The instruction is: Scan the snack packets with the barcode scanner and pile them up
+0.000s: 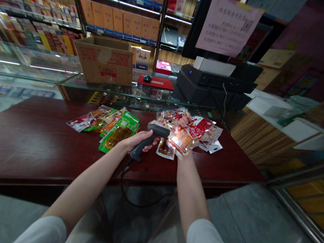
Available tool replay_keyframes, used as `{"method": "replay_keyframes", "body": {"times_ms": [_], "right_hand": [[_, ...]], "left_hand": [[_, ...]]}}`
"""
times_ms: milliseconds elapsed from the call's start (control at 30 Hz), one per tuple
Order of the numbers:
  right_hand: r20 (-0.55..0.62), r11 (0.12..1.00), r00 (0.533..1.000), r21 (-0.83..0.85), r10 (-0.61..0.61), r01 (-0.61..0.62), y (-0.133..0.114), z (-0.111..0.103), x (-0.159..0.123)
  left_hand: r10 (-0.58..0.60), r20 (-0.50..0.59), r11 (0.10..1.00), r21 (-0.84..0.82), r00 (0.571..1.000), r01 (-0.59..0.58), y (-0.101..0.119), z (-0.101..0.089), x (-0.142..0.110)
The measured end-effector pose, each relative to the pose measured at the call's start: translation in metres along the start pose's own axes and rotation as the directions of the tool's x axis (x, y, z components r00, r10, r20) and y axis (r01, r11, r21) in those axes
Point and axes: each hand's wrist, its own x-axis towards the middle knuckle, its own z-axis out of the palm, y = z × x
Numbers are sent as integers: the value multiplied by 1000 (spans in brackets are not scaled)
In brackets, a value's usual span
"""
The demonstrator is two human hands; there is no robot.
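Counter: dark red-brown polished wooden counter (28,139) carries everything, its bare part wide at my 9 o'clock.
Box: open brown cardboard box (104,60) on the glass shelf at 11 o'clock, well behind the packets.
Left pile: green and red plastic snack packets (113,127) lie flat and overlapping at 10 o'clock of my left hand, apart from the other heap.
Right pile: red and white snack packets (207,137) spread at 1 o'clock, just behind my right hand.
Scanner: dark grey pistol-shaped barcode scanner (147,139), its cable dropping off the counter edge toward 6 o'clock; nose aimed at 3 o'clock so its light falls on the lifted packet.
Held packet: clear-fronted red packet of orange sticks (183,138), tilted, face turned to the scanner, glowing where the light hits.
Left hand (137,140): fingers wrapped tight round the scanner grip.
Right hand (183,121): fingers closed, pinching the held packet above the counter.
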Motion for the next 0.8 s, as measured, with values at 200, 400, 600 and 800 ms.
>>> {"method": "replay_keyframes", "body": {"times_ms": [200, 400, 600, 800], "right_hand": [[30, 971, 984, -160, -178, 180, 2, 0, 11], [-57, 730, 919, -628, -389, 270, -8, 0, 23], [192, -181, 833, -977, -519, 112, -23, 19, 58], [451, -546, 848, -801, -279, 246, 12, 38, 10]], "left_hand": [[58, 0, 998, -16, 998, -58, 4, -1, -7], [216, -195, 973, -34, 957, -226, 24, -20, -28], [330, -594, 937, 114, 734, -329, 35, -33, -32], [331, -734, 920, 112, 592, -376, 40, -47, -27]]}}
